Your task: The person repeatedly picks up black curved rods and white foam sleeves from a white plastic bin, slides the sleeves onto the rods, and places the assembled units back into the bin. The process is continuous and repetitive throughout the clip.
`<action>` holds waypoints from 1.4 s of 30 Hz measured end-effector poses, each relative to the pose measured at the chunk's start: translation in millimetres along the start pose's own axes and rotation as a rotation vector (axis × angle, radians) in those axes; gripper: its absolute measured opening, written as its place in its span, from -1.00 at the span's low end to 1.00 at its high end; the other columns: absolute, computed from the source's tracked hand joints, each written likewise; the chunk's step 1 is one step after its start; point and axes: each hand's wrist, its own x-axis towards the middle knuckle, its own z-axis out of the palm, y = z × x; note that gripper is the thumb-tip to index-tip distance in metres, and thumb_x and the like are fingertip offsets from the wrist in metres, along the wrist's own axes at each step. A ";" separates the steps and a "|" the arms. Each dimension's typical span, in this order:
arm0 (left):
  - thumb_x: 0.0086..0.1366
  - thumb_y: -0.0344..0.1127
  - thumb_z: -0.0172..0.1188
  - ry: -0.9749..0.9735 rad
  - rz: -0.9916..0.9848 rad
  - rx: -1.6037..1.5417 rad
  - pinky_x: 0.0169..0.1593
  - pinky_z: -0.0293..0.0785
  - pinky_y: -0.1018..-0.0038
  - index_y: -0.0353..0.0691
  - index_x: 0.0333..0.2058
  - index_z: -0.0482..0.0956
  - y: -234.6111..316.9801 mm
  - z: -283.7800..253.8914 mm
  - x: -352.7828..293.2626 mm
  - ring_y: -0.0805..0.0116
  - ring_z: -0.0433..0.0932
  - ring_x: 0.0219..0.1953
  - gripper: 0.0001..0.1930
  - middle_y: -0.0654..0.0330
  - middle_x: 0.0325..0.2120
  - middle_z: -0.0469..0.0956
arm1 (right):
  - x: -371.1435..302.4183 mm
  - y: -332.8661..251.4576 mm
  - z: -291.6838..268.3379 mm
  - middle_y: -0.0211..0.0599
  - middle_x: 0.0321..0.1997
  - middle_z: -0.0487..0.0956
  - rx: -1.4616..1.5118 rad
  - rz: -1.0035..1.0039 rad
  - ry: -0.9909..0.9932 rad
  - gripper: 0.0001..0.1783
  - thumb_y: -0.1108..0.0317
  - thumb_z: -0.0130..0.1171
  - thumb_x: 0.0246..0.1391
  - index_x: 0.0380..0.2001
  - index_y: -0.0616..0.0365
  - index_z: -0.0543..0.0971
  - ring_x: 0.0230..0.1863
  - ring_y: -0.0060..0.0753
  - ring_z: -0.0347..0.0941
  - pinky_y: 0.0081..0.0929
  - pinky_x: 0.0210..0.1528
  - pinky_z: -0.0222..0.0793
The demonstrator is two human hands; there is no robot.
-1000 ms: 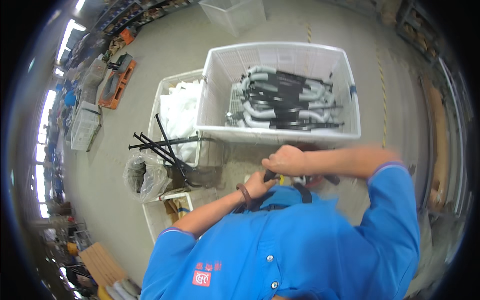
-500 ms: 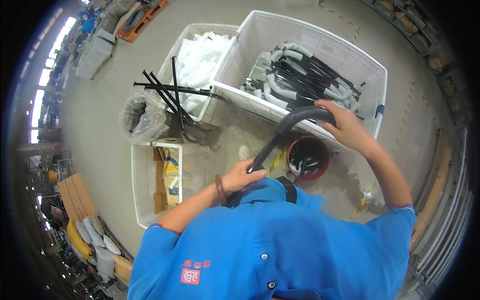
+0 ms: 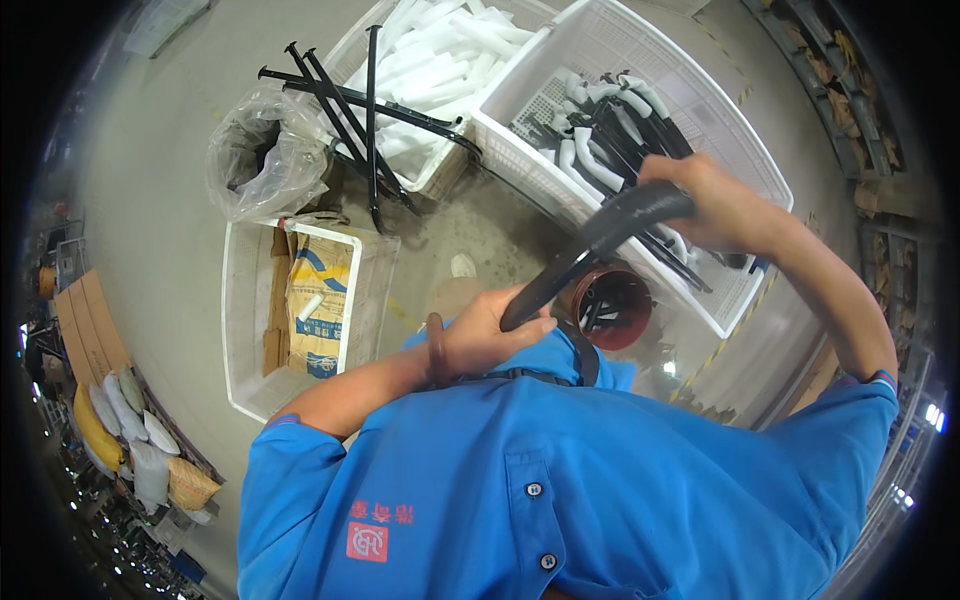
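Note:
A black bent tube [image 3: 575,262] slants up to the right across my front, its curved upper end thicker than the straight part. My left hand [image 3: 488,332] is wrapped round its lower end, close to my body. At the curved end, my right hand [image 3: 712,205] is closed with the fingers over the top. Behind the tube stands a large white perforated crate [image 3: 745,130] with a pile of black bent tubes [image 3: 640,130] partly covered by white sleeves. A red bucket [image 3: 634,332] below the held tube contains short black and white pieces.
Several black tubes [image 3: 372,110] lie crossed over a white bin of white foam sleeves [image 3: 430,70]. Beside them is a clear plastic bag [image 3: 290,165] with an open mouth. A white crate [image 3: 352,300] at left contains a yellow and blue sack [image 3: 318,275]. Shelving [image 3: 845,90] stands far right.
My view has shifted, and the crates appear larger. The tube's curved end has turned and moved to the right with my right hand. Both hands have kept hold of it.

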 end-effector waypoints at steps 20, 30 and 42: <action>0.25 -0.15 0.29 0.060 0.153 0.093 -0.33 0.40 0.53 -0.25 -0.36 0.56 1.0 -67.8 -33.7 0.59 0.46 -0.46 -0.74 0.32 -0.56 0.53 | 150.3 -110.6 -16.1 -0.42 -0.72 0.43 0.231 0.313 -1.145 -0.62 0.11 0.36 0.01 -0.43 0.27 0.58 -0.75 -0.58 0.36 -0.58 -0.70 0.28; 0.27 -0.19 0.27 -0.012 -0.069 -0.153 -0.71 0.13 0.63 -0.15 -0.37 0.52 -6.2 -92.1 -37.4 0.68 0.28 -0.73 -0.81 0.40 -0.67 0.40 | 150.9 -108.0 42.8 -0.14 -0.51 0.59 -0.748 -0.390 -0.391 -0.76 0.32 0.26 -0.10 -0.33 0.12 0.52 -0.42 0.03 0.58 -0.09 -0.39 0.47; 0.36 -0.27 0.19 0.006 -0.052 -0.335 -0.72 0.08 0.69 -0.20 -0.23 0.44 15.9 -114.3 -48.5 0.73 0.15 -0.78 -0.83 0.45 -0.72 0.28 | 122.4 -80.4 -16.5 -0.15 -0.30 0.55 -0.140 -0.146 0.200 -0.50 0.40 0.23 0.07 0.10 0.10 0.39 -0.28 -0.14 0.57 -0.33 -0.22 0.50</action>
